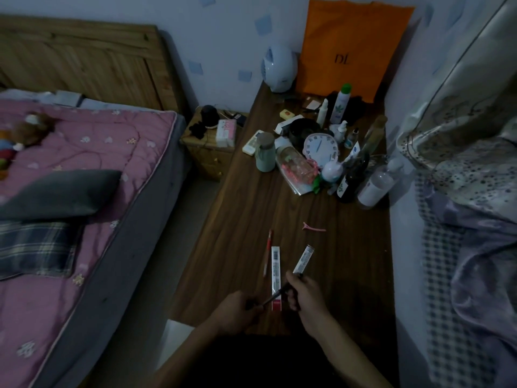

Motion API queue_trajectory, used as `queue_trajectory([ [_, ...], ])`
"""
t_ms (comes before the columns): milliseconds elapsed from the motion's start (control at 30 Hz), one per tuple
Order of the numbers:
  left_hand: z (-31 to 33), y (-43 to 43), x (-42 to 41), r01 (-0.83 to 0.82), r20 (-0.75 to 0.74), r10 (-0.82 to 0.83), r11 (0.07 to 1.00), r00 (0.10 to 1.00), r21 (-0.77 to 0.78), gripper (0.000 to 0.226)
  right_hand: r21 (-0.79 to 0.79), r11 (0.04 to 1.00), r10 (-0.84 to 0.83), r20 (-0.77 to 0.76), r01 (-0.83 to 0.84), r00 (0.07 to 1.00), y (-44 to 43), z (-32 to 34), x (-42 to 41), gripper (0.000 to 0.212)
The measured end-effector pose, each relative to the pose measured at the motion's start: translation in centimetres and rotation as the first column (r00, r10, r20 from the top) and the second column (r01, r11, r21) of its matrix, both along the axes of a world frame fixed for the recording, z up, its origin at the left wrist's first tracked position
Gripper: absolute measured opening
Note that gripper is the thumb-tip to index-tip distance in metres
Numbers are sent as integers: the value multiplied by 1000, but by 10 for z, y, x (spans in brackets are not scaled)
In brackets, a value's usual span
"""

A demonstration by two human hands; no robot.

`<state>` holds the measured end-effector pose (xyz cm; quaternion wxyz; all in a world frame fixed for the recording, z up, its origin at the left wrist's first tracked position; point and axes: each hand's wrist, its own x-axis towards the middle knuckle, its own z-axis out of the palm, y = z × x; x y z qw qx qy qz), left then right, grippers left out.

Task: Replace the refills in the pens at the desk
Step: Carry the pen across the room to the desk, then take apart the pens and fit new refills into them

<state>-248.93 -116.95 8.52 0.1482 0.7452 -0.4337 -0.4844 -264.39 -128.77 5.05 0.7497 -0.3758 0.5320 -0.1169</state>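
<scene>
Nearest, above the front of the desk (pixel 279 214): left hand (pixel 237 309) curled round the lower end of a dark pen (pixel 275 295), right hand (pixel 303 295) gripping its upper end, seemingly to unscrew the barrel. Just beneath, flat on the wood, a red-and-white refill packet (pixel 275 264). Beside it, a grey refill packet (pixel 303 260) reaching the right fingers, held or merely lying, impossible to tell. Left of these, a red pen (pixel 268 252). Further off, a pink hair clip (pixel 314 227), then bottles crowding a white clock (pixel 321 147). Risks, as judged: losing a spring or tip off the near edge in this dim light if jerked apart; cracking the barrel if twisted too hard.
</scene>
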Motion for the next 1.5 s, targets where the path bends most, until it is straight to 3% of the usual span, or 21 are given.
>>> queue_trajectory([
  [233, 0, 5, 2, 35, 70, -39, 998, 997, 61, 20, -9, 991, 133, -3, -133, 991, 7, 1, 2, 23],
  [433, -2, 11, -4, 26, 115, -19, 998, 993, -61, 29, -91, 935, 342, -25, -343, 939, 27, 8, 23, 20],
  [633, -2, 26, 8, 65, 146, -50, 992, 988, -104, 30, -38, 964, 265, 25, -264, 964, 41, 5, 37, 30],
  [767, 1, 26, 23, 104, 163, -84, 987, 983, -120, 29, -95, 965, 250, 64, -244, 966, 47, 11, 46, 29],
  [1000, 6, 24, 47, 190, 97, -184, 980, 978, -55, 32, -225, 931, 295, 4, -287, 955, 59, 21, 54, 31],
  [1067, 4, 28, 62, 160, 78, -159, 987, 984, -9, 32, -199, 958, 207, -16, -206, 978, 54, 29, 51, 24],
  [1167, -2, 54, 97, 30, 27, -31, 998, 999, 53, 29, -256, 966, -83, -125, 49, 989, 28, 40, 23, 19],
  [1300, -12, 95, 129, -162, -63, 166, 985, 984, 64, 27, -371, 928, -136, -324, 6, 936, 12, 42, -7, 11],
  [1400, -20, 98, 132, -293, -84, 304, 949, 949, 116, 35, -323, 946, -112, -315, 4, 942, 21, 29, 1, 4],
  [1500, -26, 89, 133, -314, -121, 331, 939, 936, 138, 44, -174, 957, -264, -180, 234, 948, 36, 9, 13, 12],
])
